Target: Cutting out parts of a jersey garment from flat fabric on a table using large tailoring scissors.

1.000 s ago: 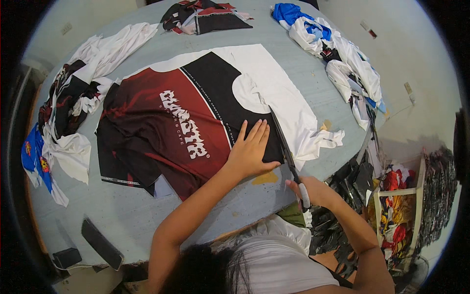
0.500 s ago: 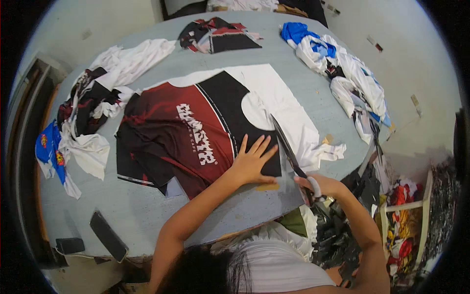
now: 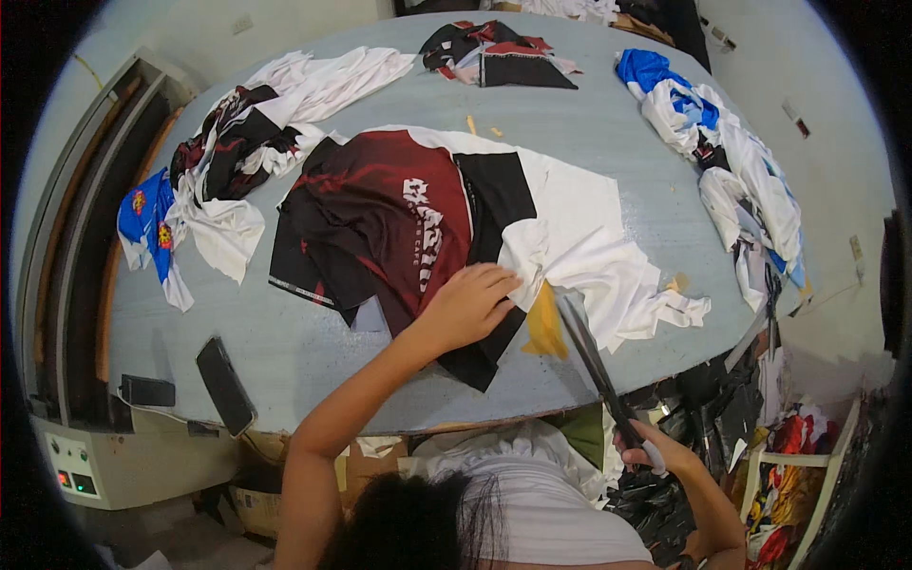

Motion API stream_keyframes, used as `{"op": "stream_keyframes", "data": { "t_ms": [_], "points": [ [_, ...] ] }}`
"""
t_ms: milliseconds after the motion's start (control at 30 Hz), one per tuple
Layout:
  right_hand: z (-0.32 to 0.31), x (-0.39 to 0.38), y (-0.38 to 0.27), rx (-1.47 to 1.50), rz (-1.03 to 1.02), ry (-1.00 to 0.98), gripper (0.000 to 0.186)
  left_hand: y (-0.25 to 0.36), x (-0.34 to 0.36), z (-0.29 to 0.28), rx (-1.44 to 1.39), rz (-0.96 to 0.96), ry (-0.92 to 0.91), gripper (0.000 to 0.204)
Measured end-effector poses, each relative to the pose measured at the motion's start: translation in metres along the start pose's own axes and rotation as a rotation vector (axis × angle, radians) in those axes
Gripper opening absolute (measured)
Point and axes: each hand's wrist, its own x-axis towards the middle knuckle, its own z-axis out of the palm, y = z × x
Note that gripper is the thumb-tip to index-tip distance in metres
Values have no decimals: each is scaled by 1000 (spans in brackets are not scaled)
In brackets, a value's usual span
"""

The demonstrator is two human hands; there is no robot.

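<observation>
A dark red and black printed fabric panel (image 3: 380,204) lies over white fabric (image 3: 576,193) on the table. My left hand (image 3: 475,299) is closed at the panel's black right end, fingers bent where a white fold (image 3: 522,249) meets the black cloth. The black edge is bunched and hangs in a point toward me. In my right hand (image 3: 655,448) are long dark scissors (image 3: 602,375), gripped by the handles. Their blades point away from me, beside the white fabric's near edge and a yellowish patch (image 3: 544,325) on the tabletop.
Rumpled white, black and blue garments (image 3: 223,161) lie at the left, a dark red and black pile (image 3: 527,68) at the back, blue and white cloth (image 3: 750,180) along the right. A phone (image 3: 225,385) rests near the front-left edge. Black scraps (image 3: 674,494) sit below the right edge.
My left hand has gone from flat and spread to closed on the cloth, which is now folded and bunched. The scissors have drawn back toward me. The whole view has shifted.
</observation>
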Motion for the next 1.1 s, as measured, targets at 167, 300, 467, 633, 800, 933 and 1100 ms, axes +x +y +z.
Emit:
{"op": "stream_keyframes", "data": {
  "t_ms": [167,300,467,633,800,933,1100],
  "points": [
    [7,3,1,-181,45,-114,29,-3,1,23,270,-10,-101,47],
    [13,3,-38,-325,126,-77,39,-9,-18,20,235,-64,-153,67],
    [-10,27,-58,-574,210,-118,36,-14,-22,21,212,-47,-155,73],
    [-28,25,-67,-413,156,-190,31,-12,-26,12,223,-3,-88,67],
    [-63,10,-58,-485,51,-175,29,-17,-21,15,159,-76,6,46],
    [-64,17,-38,-78,-460,110,48,-12,1,18,104,-30,49,35],
    [-33,77,-64,294,-936,489,38,-3,47,46,137,95,72,38]
  ]
}}
